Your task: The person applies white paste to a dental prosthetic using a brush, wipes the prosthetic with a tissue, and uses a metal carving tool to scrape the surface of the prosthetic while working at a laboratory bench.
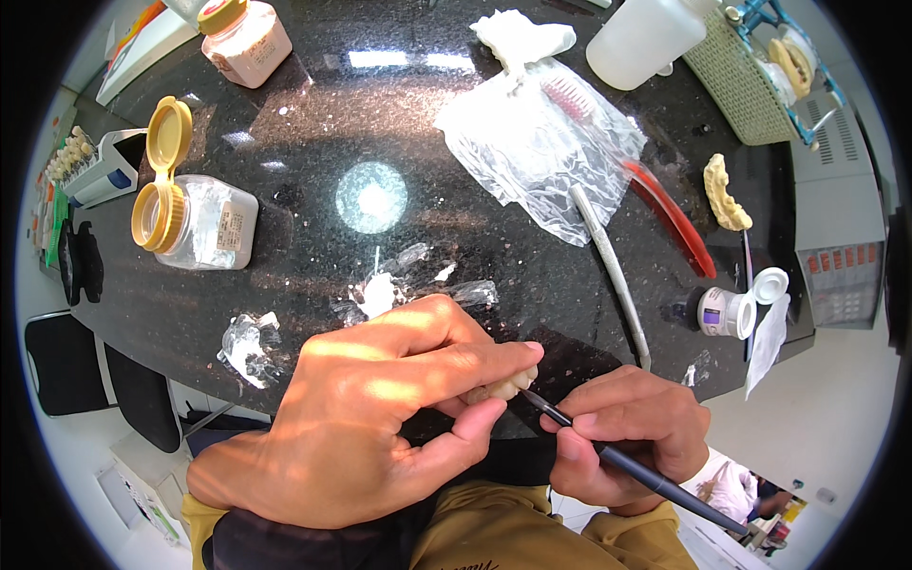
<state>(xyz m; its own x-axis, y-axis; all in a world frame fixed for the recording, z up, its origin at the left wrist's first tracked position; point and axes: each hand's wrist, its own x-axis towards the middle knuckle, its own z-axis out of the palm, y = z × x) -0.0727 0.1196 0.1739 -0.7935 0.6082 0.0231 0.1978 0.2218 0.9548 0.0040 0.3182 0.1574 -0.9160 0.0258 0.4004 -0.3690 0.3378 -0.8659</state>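
Observation:
My left hand [356,423] is closed around a short row of artificial teeth [511,384], pinching it between thumb and fingers; part of it is hidden by them. Coming from the right, my right hand [641,427] grips a thin black-handled brush [655,483] like a pen. Its dark pointed tip touches or nearly touches the right end of the teeth. Both hands are just over the front edge of the dark stone worktop [304,285]. Beyond the left hand lies a smear of white material [378,294] with crumpled clear film.
An open yellow-lidded jar [214,223] stands left, a jar of pink powder [252,47] behind it. Rightward lie a plastic bag [532,142], a red-handled brush [674,218], a grey rod [613,275], a dental cast [724,193], a small white pot [727,313] and a basket [741,85].

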